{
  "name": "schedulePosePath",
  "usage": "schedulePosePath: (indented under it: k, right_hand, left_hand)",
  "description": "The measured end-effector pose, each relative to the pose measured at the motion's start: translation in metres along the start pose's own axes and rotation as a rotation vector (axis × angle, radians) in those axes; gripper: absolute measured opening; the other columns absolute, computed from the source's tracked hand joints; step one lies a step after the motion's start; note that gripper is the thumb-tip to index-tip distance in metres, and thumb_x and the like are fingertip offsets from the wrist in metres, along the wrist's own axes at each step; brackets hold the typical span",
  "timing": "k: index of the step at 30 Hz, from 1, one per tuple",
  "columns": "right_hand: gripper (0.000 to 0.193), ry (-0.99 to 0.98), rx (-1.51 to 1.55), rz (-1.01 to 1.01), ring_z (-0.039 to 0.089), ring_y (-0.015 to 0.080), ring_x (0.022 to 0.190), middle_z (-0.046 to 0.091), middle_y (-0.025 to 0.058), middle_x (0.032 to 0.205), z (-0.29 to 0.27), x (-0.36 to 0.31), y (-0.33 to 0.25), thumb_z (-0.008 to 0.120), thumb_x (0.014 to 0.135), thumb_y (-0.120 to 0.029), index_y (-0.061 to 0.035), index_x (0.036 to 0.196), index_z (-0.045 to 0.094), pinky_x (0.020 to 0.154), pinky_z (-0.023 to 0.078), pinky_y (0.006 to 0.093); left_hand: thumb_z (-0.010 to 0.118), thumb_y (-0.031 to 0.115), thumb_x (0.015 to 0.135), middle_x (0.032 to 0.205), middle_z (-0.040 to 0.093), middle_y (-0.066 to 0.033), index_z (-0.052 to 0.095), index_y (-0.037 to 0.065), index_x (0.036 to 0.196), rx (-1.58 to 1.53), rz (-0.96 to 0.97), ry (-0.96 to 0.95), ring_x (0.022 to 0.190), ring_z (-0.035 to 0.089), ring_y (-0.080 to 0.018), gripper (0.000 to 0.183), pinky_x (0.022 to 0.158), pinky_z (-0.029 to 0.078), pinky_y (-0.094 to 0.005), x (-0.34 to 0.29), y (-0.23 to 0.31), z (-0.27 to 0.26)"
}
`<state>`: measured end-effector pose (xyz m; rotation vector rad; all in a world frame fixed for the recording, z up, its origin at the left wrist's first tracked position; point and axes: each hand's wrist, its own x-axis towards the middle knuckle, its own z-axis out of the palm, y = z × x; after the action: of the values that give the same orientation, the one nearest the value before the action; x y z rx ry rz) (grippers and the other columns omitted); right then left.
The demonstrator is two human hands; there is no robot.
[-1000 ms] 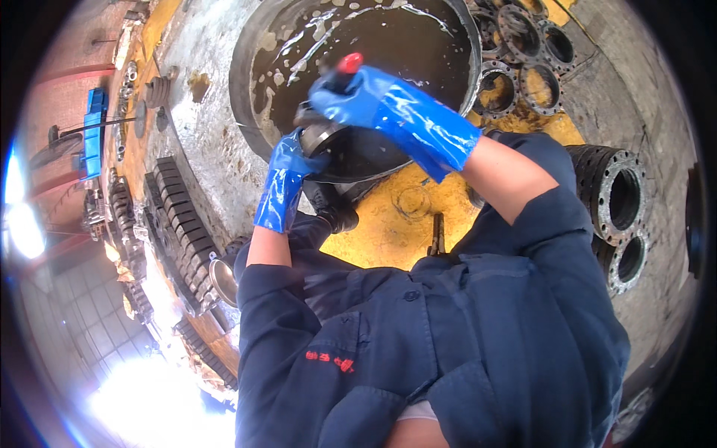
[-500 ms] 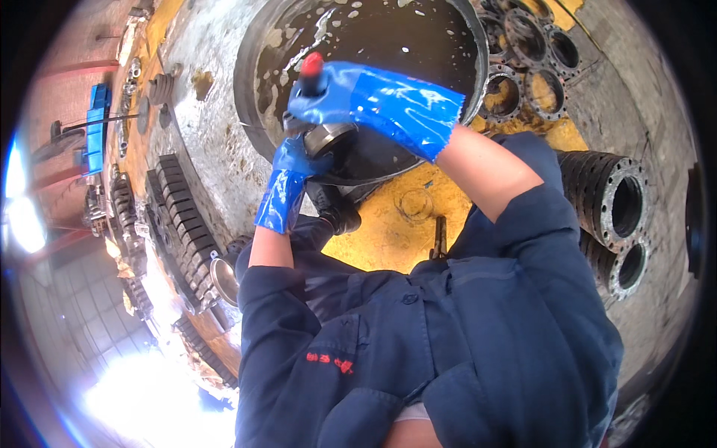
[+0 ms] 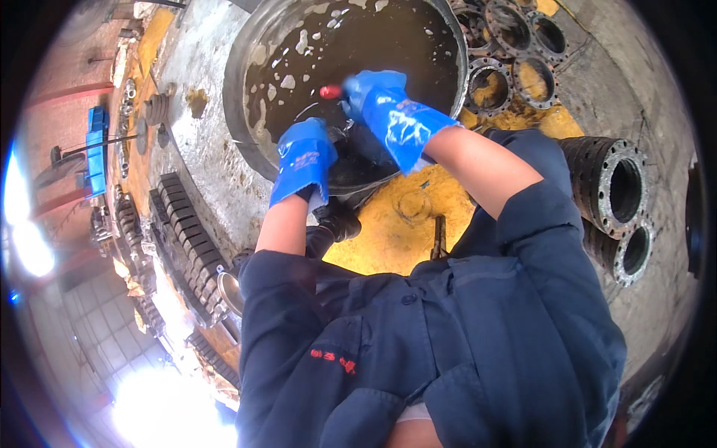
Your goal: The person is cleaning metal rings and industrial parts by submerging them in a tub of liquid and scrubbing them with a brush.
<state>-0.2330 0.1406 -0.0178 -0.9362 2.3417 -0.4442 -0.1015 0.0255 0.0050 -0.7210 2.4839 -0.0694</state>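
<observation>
The right hand [image 3: 377,93], in a blue glove, has its grip closed around a red-ended tool [image 3: 330,92]. Only the red end comes out clearly, toward the left; the rest is covered by the glove, and some blur lies there. This tool is above the dark liquid [image 3: 403,37] in a round tub [image 3: 236,104], whose far rim is cut off by the upper edge.

The left hand [image 3: 305,145], gloved also, is at the near left side of the tub. Its fingers are turned away, so one cannot tell whether its grip is apart, together or clamped on something. Between both hands a dark, shiny shape [image 3: 342,133] is hard to make out.

Flanged rings [image 3: 579,168] are stacked at right, beyond the right arm. At lower left, strong glare [image 3: 168,407] hides the details.
</observation>
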Motion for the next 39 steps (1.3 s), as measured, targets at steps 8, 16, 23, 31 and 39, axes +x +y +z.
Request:
schedulePosePath:
  k: [8, 16, 23, 31, 39]
  right_hand:
    - [0.048, 0.083, 0.463, -0.161, 0.075, 0.0321, 0.088, 0.078, 0.017, 0.096, -0.015, 0.0, 0.004, 0.058, 0.093, -0.053, -0.0118, 0.104, 0.08, 0.085, 0.057, 0.0454]
    - [0.029, 0.028, 0.634, -0.437, 0.063, 0.0212, 0.065, 0.067, 0.0097, 0.071, 0.015, -0.03, -0.039, 0.069, 0.093, -0.038, -0.0094, 0.088, 0.072, 0.069, 0.052, 0.0377]
    - [0.038, 0.226, 0.248, -0.249, 0.075, 0.035, 0.085, 0.076, 0.0149, 0.086, -0.004, -0.036, 0.004, 0.066, 0.093, -0.048, -0.0131, 0.1, 0.077, 0.079, 0.059, 0.0436]
    - [0.034, 0.086, 0.578, -0.565, 0.074, 0.0251, 0.086, 0.079, 0.012, 0.095, 0.003, -0.045, -0.045, 0.067, 0.097, -0.042, -0.0128, 0.11, 0.078, 0.086, 0.057, 0.0402]
    - [0.047, 0.155, 0.188, -0.177, 0.076, 0.0332, 0.091, 0.079, 0.0142, 0.094, -0.017, -0.009, -0.018, 0.066, 0.091, -0.053, -0.0093, 0.102, 0.078, 0.083, 0.059, 0.0437]
  left_hand:
    - [0.09, 0.027, 0.071, 0.111, 0.079, -0.0124, 0.074, 0.008, 0.125, -0.807, 0.215, 0.253, 0.102, 0.076, -0.0261, 0.06, 0.094, 0.059, -0.0389, -0.02, -0.064, 0.054]
    - [0.085, 0.02, 0.078, 0.122, 0.077, -0.0115, 0.072, 0.008, 0.131, -0.753, 0.361, 0.239, 0.111, 0.073, -0.0223, 0.055, 0.1, 0.057, -0.0345, -0.002, -0.096, 0.096]
    - [0.087, 0.008, 0.075, 0.121, 0.077, -0.0051, 0.067, 0.004, 0.138, -0.953, 0.221, 0.036, 0.108, 0.072, -0.0153, 0.066, 0.1, 0.057, -0.0331, -0.004, -0.075, 0.078]
    - [0.089, 0.027, 0.075, 0.129, 0.075, -0.0139, 0.07, 0.01, 0.132, -0.598, 0.265, 0.17, 0.124, 0.069, -0.0274, 0.063, 0.107, 0.054, -0.0402, 0.0, -0.097, 0.092]
    - [0.088, 0.02, 0.074, 0.124, 0.076, -0.0119, 0.065, 0.004, 0.139, -0.736, 0.154, 0.091, 0.113, 0.072, -0.0217, 0.071, 0.103, 0.055, -0.0363, -0.003, -0.083, 0.077]
